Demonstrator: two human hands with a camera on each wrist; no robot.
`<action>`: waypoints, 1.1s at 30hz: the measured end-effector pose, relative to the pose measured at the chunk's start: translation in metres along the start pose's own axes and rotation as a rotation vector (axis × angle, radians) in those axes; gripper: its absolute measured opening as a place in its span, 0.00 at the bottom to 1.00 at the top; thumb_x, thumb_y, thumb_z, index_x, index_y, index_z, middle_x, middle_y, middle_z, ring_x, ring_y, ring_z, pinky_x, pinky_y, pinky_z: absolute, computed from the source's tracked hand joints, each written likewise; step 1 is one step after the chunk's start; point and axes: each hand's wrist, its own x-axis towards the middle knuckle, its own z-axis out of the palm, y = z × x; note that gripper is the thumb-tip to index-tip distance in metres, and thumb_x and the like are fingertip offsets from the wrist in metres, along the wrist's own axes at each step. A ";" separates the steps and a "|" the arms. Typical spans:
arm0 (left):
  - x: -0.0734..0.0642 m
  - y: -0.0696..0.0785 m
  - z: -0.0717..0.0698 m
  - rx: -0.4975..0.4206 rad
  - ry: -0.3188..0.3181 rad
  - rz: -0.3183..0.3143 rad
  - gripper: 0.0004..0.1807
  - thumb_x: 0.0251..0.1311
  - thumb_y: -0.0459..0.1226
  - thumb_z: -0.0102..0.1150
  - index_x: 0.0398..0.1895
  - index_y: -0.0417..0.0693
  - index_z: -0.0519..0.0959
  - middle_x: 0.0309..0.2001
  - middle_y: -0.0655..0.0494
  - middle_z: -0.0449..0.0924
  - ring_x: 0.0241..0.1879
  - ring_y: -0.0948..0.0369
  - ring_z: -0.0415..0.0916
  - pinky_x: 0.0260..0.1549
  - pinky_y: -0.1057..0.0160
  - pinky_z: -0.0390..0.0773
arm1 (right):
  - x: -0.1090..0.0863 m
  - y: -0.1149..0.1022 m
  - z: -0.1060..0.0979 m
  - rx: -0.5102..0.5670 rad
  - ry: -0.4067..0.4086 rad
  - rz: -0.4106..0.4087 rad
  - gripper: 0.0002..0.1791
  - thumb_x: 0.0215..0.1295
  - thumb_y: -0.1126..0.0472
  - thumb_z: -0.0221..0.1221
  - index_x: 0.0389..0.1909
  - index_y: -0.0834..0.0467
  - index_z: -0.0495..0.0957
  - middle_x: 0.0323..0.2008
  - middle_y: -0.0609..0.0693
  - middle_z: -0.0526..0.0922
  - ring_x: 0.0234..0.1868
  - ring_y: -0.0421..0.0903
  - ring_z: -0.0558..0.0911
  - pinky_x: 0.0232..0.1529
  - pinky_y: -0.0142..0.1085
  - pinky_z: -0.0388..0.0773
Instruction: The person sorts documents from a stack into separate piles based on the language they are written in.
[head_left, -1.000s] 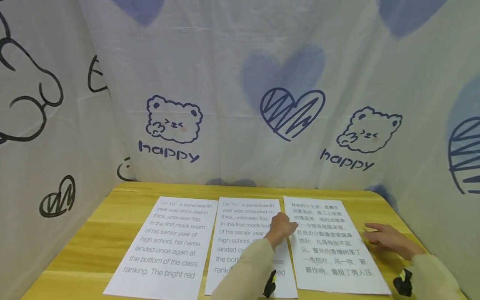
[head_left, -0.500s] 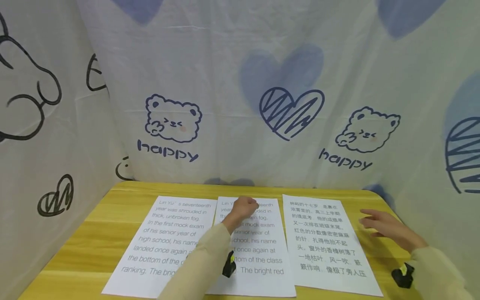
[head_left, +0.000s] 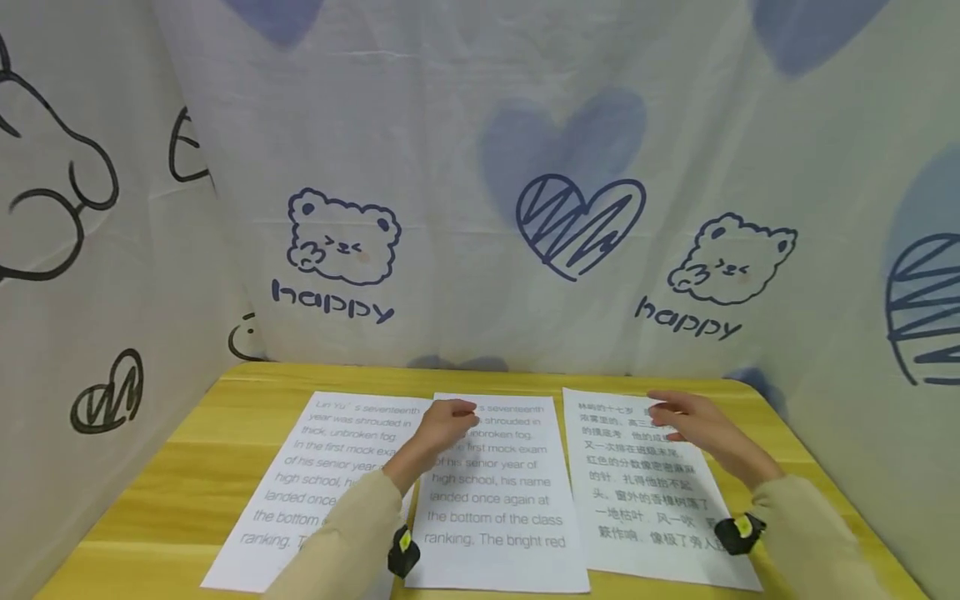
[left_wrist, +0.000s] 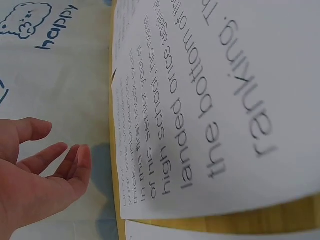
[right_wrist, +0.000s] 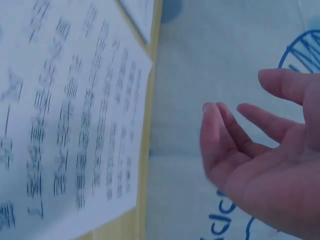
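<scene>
Three printed paper sheets lie side by side. The left sheet (head_left: 255,554) and the middle sheet (head_left: 498,571) carry English text, the right sheet (head_left: 637,558) Chinese characters. Raised over the gap between the left and middle sheets, my left hand (head_left: 442,429) holds nothing; its fingers bend loosely in the left wrist view. My right hand (head_left: 701,429) hovers at the upper right of the Chinese sheet, covering some of its characters. In the right wrist view the fingers (right_wrist: 212,130) of that hand are loosely bent, with nothing between them and the thumb.
The sheets lie on a yellow wood-grain table (head_left: 135,492). A white cloth (head_left: 465,317) printed with hearts and bears hangs behind it and along both sides. Each sleeve has a dark wrist device, such as the left one (head_left: 403,552).
My left hand has moved left from between the middle and right sheets. My right hand, earlier beside the Chinese sheet, has swung left and upward over its top right part.
</scene>
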 end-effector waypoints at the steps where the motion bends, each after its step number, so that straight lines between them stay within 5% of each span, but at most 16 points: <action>1: -0.003 -0.001 -0.003 0.000 0.006 0.003 0.22 0.65 0.35 0.55 0.60 0.32 0.73 0.56 0.39 0.75 0.55 0.45 0.73 0.55 0.50 0.73 | 0.009 0.010 0.003 0.013 -0.002 -0.010 0.36 0.71 0.47 0.53 0.72 0.64 0.57 0.61 0.65 0.70 0.54 0.59 0.74 0.51 0.50 0.75; 5: -0.014 -0.008 -0.011 0.006 0.047 0.002 0.22 0.63 0.34 0.56 0.59 0.33 0.74 0.55 0.39 0.76 0.55 0.45 0.73 0.55 0.50 0.72 | 0.037 0.043 0.027 0.064 0.038 -0.038 0.34 0.69 0.42 0.54 0.70 0.55 0.64 0.59 0.55 0.73 0.51 0.49 0.77 0.46 0.38 0.78; 13: -0.022 -0.026 -0.022 -0.049 0.117 -0.021 0.22 0.63 0.33 0.56 0.59 0.33 0.74 0.56 0.39 0.75 0.55 0.46 0.72 0.55 0.50 0.72 | -0.002 -0.053 0.086 0.134 0.030 -0.056 0.28 0.70 0.58 0.55 0.67 0.66 0.64 0.54 0.62 0.75 0.52 0.57 0.76 0.54 0.48 0.75; 19: -0.019 -0.034 -0.025 -0.087 0.140 -0.075 0.22 0.62 0.32 0.57 0.59 0.32 0.73 0.55 0.39 0.75 0.51 0.49 0.74 0.49 0.54 0.76 | 0.006 -0.060 0.122 0.127 0.072 -0.040 0.25 0.67 0.64 0.57 0.63 0.67 0.69 0.47 0.56 0.79 0.46 0.51 0.78 0.48 0.45 0.77; 26: -0.020 -0.042 -0.019 -0.066 0.113 -0.102 0.23 0.59 0.31 0.57 0.58 0.31 0.73 0.53 0.39 0.74 0.50 0.48 0.75 0.49 0.54 0.76 | 0.009 -0.051 0.132 0.053 0.107 0.014 0.22 0.66 0.64 0.57 0.59 0.68 0.73 0.42 0.54 0.79 0.41 0.47 0.77 0.44 0.41 0.76; 33: -0.018 -0.047 -0.023 -0.012 0.166 -0.110 0.24 0.59 0.31 0.56 0.59 0.29 0.72 0.49 0.40 0.75 0.49 0.48 0.74 0.50 0.52 0.75 | 0.008 -0.047 0.132 0.122 0.059 0.061 0.23 0.65 0.65 0.57 0.60 0.69 0.71 0.44 0.57 0.77 0.39 0.47 0.79 0.43 0.40 0.79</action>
